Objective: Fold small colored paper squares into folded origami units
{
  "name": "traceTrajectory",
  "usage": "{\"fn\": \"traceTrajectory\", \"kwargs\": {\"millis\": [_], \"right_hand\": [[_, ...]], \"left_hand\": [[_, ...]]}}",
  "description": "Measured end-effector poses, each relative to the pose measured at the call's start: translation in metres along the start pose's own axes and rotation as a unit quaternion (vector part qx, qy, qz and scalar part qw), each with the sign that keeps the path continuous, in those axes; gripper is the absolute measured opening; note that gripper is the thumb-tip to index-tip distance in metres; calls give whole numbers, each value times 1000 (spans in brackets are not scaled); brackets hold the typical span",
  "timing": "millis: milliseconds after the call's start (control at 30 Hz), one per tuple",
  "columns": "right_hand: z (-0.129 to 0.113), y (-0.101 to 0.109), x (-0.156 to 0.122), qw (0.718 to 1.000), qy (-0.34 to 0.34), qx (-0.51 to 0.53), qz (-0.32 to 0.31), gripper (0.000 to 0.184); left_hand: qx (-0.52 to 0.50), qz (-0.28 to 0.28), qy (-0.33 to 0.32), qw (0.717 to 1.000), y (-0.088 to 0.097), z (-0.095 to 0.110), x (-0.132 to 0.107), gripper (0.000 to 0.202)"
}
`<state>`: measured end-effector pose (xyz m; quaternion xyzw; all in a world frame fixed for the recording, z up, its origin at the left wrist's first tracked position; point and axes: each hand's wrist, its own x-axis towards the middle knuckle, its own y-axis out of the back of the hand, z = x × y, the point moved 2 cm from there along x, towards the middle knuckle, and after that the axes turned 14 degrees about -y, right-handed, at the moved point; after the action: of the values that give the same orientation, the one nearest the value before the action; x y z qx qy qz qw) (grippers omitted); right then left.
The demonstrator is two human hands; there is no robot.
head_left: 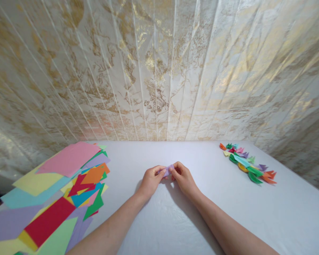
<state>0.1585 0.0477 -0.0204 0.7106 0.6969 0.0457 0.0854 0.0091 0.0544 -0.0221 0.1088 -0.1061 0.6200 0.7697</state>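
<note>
Item record, read left to right, all places given from the small lilac paper piece (pixel 169 169) pinched at the middle of the white table (pixel 218 212)

1. Loose heap of coloured paper sheets (pixel 55 191), well to the left of the lilac piece: pink, yellow, pale blue, lilac, red, orange and green sheets and offcuts, overlapping one another and spread over the table's left side, some running out past the near-left edge

2. Left hand (pixel 150 180), just left of the lilac piece: forearm coming in from the lower left, knuckles up, thumb and fingertips closed together on the piece's left end

3. Lilac paper piece itself: small, folded, held just above the tabletop between the two hands, only its upper face showing; how it is folded cannot be told

4. Right hand (pixel 184 178), just right of the lilac piece: forearm coming in from the lower right, fingers curled and clamped on the piece's right end, fingertips meeting those of the other hand

5. Row of small folded paper shapes (pixel 246 163), well to the right of the lilac piece and farther back: orange, green, pink, purple, teal and yellow pointed pieces lying in a slanting line

6. Cream and gold patterned backdrop (pixel 159 71), behind the lilac piece, rising from the table's far edge
</note>
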Motion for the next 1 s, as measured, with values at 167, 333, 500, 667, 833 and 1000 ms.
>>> {"fn": "traceTrajectory", "kwargs": {"millis": [167,333,500,667,833,1000], "right_hand": [[1,2,-1,999,13,19,44,21],[2,2,-3,998,22,-15,53,18],[0,0,-3,999,9,-19,42,20],[-4,2,-4,999,3,-19,40,25],[-4,2,-2,999,10,1,30,27],[0,2,0,999,10,31,22,26]], "left_hand": [[1,13,17,1000,1,-1,0,29],[17,31,7,999,2,-1,0,30],[15,35,2,999,2,-1,-1,31],[7,34,11,999,1,-1,-2,32],[7,33,24,999,1,-3,-2,32],[6,29,26,999,1,-6,-2,30]]}}
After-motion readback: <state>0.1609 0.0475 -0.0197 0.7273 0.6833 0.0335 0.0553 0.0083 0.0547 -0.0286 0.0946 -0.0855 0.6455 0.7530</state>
